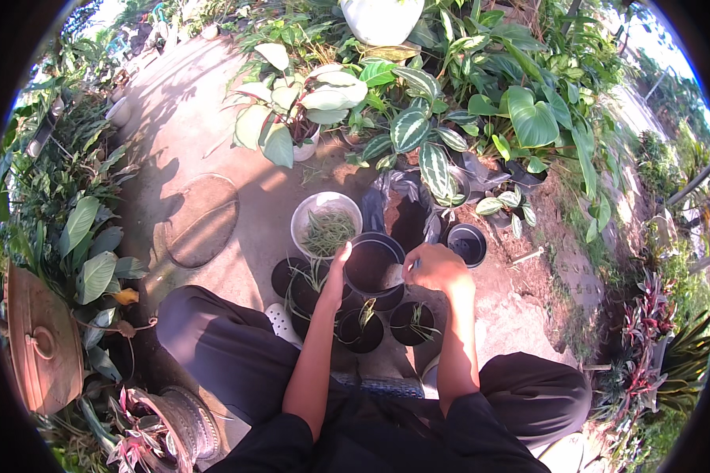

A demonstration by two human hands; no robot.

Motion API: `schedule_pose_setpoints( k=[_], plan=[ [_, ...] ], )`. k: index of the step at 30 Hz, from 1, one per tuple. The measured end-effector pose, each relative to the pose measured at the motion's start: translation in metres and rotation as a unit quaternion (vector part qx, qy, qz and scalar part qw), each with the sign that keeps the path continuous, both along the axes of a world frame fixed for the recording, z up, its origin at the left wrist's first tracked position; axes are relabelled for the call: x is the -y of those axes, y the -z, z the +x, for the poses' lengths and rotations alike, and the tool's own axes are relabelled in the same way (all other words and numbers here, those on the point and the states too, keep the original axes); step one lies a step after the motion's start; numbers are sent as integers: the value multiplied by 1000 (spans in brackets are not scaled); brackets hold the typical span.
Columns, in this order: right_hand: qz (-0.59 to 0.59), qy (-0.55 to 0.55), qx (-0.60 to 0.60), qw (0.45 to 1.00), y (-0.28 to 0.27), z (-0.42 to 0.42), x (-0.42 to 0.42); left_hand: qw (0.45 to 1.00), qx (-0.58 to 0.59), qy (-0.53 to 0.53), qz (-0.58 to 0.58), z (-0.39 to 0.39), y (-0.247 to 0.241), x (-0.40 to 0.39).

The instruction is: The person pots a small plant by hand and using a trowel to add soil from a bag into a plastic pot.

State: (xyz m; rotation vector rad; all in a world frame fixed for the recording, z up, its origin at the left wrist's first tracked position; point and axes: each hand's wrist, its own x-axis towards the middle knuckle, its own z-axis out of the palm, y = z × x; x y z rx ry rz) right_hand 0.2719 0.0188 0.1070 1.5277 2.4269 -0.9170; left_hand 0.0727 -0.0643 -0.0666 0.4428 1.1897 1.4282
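Observation:
My left hand (338, 269) holds the left side of a black plastic pot (374, 260) with dark soil in it. In my right hand (435, 267) is a small trowel or scoop (394, 277), its pale blade inside that pot at the right wall. Below are several black pots of soil, among them one with a small seedling (364, 316) and another with a spiky green plant (415, 324). A white bowl (326, 204) of cut green plantlets (329, 232) stands just beyond my left hand. Behind the held pot, a black plastic bag (377, 207) contains dark soil.
An unfilled black pot (467, 243) stands right of the bag. Leafy potted plants (417, 127) and a white pot (383, 20) are at the far side. A round cover (202, 220) lies in the ground at left. A terracotta pot (44, 343) lies at the left edge.

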Motion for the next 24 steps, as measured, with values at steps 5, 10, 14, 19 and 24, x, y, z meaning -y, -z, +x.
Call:
schedule_pose_setpoints(
  k=[5, 10, 14, 19, 24],
  plan=[
    [-15, -80, -83, 993, 17, 0, -7, 1000, 5, -3, -4, 6, 2, -1],
    [78, -81, -101, 989, 15, -6, 3, 1000, -12, 21, -6, 10, -1, 3],
    [80, -30, -38, 996, 6, -6, 6, 1000, -4, 14, 7, 9, -5, 3],
    [28, -57, -46, 997, 5, -1, 5, 1000, -25, 0, 5, 12, -11, 5],
    [20, -116, -110, 987, 20, -13, 3, 999, -28, 15, 23, 9, 2, 2]
  ],
)
